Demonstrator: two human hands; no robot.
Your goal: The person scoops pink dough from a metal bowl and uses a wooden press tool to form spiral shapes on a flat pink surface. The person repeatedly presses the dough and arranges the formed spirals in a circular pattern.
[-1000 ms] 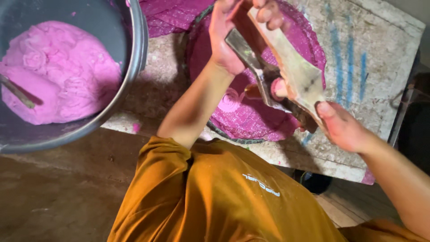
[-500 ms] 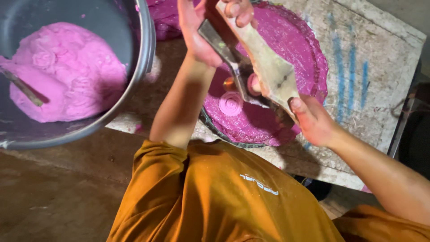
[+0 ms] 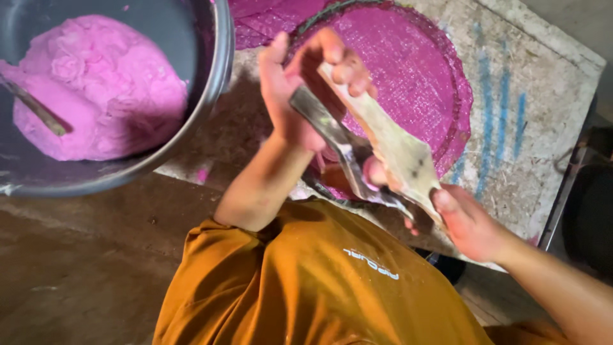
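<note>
A hinged press of two flat, pale paddles (image 3: 383,144) is held above a round tray lined with magenta mesh (image 3: 415,83). Its far end is gripped by the left hand (image 3: 300,89), its near end by the right hand (image 3: 469,220), both closed around it. A small pink lump (image 3: 373,172) is seen between the paddles. A metal bowl (image 3: 217,70) of pink dough (image 3: 96,89) is set on the tabletop (image 3: 530,96), well to the left.
</note>
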